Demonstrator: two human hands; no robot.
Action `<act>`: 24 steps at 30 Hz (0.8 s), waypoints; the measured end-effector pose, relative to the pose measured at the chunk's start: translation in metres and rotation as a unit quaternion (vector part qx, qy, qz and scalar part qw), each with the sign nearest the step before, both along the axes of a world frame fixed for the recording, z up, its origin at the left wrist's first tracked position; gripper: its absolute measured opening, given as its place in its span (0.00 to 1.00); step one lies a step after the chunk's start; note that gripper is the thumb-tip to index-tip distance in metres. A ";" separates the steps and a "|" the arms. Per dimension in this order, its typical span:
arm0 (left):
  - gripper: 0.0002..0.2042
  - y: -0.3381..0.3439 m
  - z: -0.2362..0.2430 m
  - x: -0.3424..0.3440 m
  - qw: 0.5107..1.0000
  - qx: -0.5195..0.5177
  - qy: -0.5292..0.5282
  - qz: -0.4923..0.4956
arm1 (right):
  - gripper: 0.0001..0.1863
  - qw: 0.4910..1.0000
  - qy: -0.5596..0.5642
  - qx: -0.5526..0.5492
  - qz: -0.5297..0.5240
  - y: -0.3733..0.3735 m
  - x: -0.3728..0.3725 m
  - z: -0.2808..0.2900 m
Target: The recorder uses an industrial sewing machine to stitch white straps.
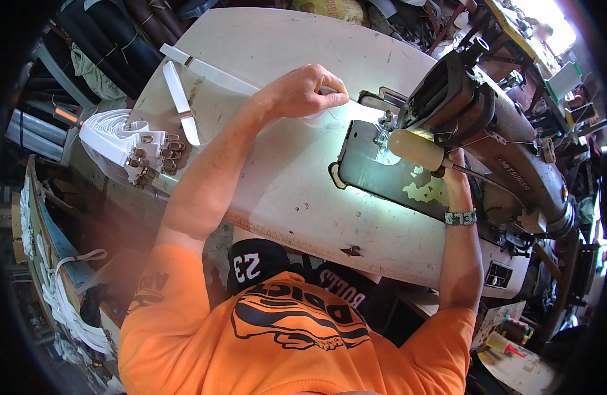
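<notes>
My left hand (pixel 311 91) is closed above the white table, left of the needle area, with thumb and forefinger pressed together. What it pinches is too small to make out. A white strap (pixel 214 74) runs from the far left under my left wrist, and a pale curved piece shows just below the fingers. My right hand (pixel 456 160) reaches behind the sewing machine (pixel 475 112), and its fingers are hidden by the machine's arm. A lamp with a cream, bulb-shaped shade (pixel 415 149) lights the dark metal bed plate (pixel 376 168).
A bundle of white straps (pixel 112 141) with metal buckles (pixel 165 155) lies at the table's left edge. Another white strap piece (pixel 178 99) rests beside it. Dark rolls (pixel 99 39) stand at the far left. Thread spools (pixel 514 329) sit at the lower right.
</notes>
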State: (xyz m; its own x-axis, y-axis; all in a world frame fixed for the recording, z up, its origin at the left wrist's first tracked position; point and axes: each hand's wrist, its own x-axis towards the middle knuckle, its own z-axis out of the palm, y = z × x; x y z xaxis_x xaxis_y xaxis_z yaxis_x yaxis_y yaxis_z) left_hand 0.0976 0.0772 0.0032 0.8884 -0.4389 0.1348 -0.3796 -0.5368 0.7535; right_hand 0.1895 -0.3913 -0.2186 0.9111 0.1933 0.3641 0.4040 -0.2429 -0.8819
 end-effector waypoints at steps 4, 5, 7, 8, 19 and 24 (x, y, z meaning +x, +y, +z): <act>0.07 -0.011 0.004 -0.003 0.998 0.006 -0.066 0.013 | 0.17 0.987 -0.060 -0.112 -0.100 0.031 -0.027 0.045; 0.07 -0.004 0.005 -0.012 0.997 0.007 -0.071 0.022 | 0.17 0.987 -0.065 -0.111 -0.092 0.051 -0.035 0.069; 0.08 -0.004 0.008 -0.018 0.972 0.068 -0.219 0.049 | 0.14 0.863 -0.284 -0.408 -0.091 0.073 -0.052 0.108; 0.08 -0.006 0.006 -0.016 0.972 0.067 -0.222 0.048 | 0.14 0.862 -0.286 -0.409 -0.094 0.073 -0.054 0.110; 0.26 0.004 0.004 -0.031 0.972 0.191 -0.132 0.019 | 0.10 0.905 -0.050 -0.423 -0.004 0.095 -0.083 0.170; 0.34 0.009 0.011 -0.029 0.961 0.258 -0.090 0.027 | 0.12 0.911 -0.008 -0.413 -0.002 0.099 -0.072 0.172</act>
